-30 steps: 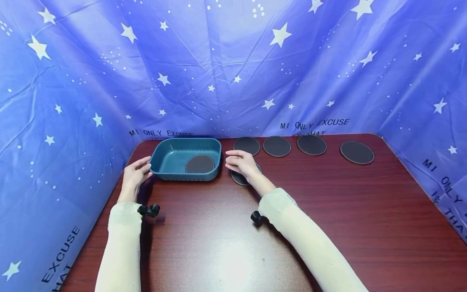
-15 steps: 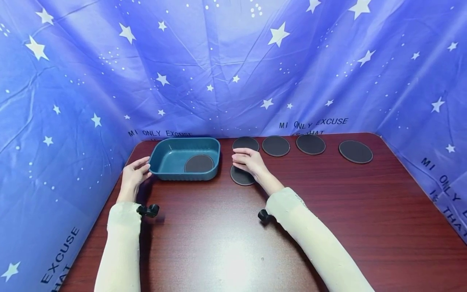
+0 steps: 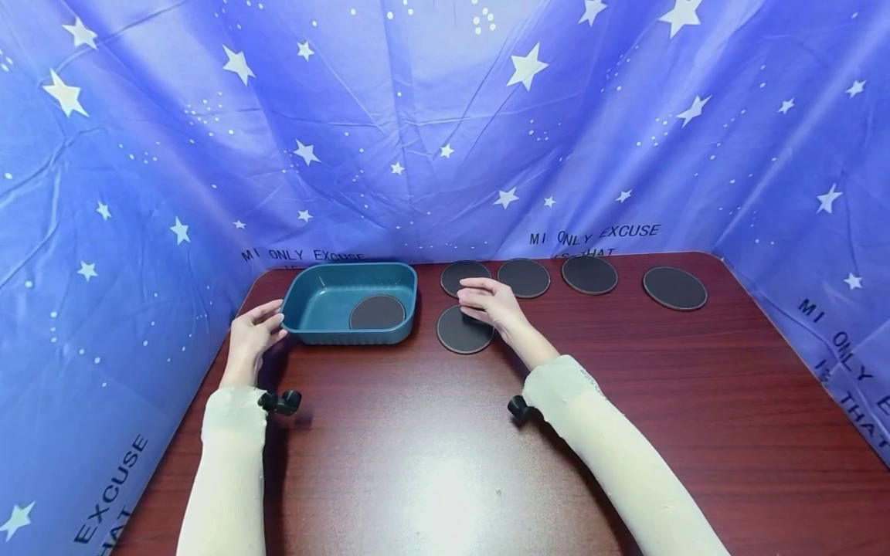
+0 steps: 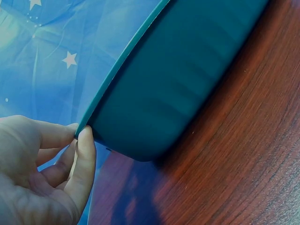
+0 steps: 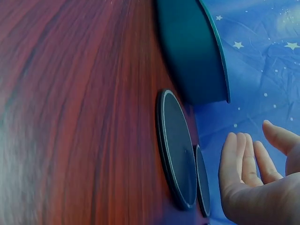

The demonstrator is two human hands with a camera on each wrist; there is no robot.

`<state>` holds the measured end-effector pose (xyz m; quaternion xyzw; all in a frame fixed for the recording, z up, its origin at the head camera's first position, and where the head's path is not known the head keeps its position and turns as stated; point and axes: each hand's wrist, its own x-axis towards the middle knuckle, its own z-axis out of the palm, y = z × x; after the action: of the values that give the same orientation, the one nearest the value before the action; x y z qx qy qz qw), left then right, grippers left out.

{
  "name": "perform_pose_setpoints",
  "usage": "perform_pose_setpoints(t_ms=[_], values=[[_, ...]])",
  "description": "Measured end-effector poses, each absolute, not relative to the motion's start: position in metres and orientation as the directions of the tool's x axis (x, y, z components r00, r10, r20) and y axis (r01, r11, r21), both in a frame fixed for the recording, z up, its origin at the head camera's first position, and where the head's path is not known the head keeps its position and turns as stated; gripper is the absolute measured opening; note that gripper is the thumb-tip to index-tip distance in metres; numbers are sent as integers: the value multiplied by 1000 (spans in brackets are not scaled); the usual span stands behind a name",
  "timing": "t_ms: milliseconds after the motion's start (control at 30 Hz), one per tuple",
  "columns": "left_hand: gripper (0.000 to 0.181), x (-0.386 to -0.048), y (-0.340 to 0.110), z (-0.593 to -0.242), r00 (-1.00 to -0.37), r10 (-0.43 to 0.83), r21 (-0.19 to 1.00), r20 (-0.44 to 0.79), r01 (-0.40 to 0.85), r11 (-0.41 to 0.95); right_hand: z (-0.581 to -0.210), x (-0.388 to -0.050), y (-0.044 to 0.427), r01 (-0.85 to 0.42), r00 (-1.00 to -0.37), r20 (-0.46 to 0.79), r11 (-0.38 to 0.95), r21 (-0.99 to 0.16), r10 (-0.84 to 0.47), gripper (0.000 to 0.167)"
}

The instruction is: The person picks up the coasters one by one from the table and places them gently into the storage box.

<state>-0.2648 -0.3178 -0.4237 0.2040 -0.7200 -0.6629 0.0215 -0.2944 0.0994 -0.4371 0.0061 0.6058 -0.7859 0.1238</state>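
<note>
Largest of all, we see a starry blue cloth hanging behind and beside the work, and below it the reddish wooden tabletop. Near the tabletop's far-left corner stands an upright teal basin, its long side roughly along the far edge. Next in size come the person's hands: the left hand is grasping the basin's rim at its left end, and the left wrist view shows us thumb and finger pinching it. The right hand is released; it holds nothing, and its loosely bent fingers hang above the coasters just to the right of the basin. Smallest are the dark round coasters. One inner coaster lies in the basin toward its right end, its front edge hidden by the wall, so we cannot tell whether it sits quite flat. Four more line the tabletop's far edge: a first coaster partly behind the fingers, a second coaster just beside it, a third coaster, and a fourth coaster toward the far-right corner. A nearer coaster lies in front of the first, closer to the tabletop's front edge. With one coaster in the basin and five out on the tabletop, we judge the work to be at an early stage, with most of it left.
</note>
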Motion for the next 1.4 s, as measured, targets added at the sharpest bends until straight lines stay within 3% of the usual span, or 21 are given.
perform_pose_setpoints(t_ms=[467,767,1033,1233,1400], values=[[48,-264,-318,-425,-935,-291,970,-205,-234,68,-438,-297,139,136,-975,-97,-192,-972,-198,49],[48,-269,-317,-426,-933,-295,964,-209,-247,98,-437,-293,169,160,-975,-133,-141,-977,-180,55],[48,-271,-317,-427,-930,-296,962,-220,-258,95,-436,-288,202,151,-981,-122,-196,-969,-154,47],[49,-270,-317,-425,-930,-293,966,-223,-251,61,-433,-286,225,137,-986,-110,-246,-959,-122,28],[49,-269,-315,-425,-927,-296,966,-231,-254,43,-430,-285,242,109,-992,-87,-259,-960,-96,38]])
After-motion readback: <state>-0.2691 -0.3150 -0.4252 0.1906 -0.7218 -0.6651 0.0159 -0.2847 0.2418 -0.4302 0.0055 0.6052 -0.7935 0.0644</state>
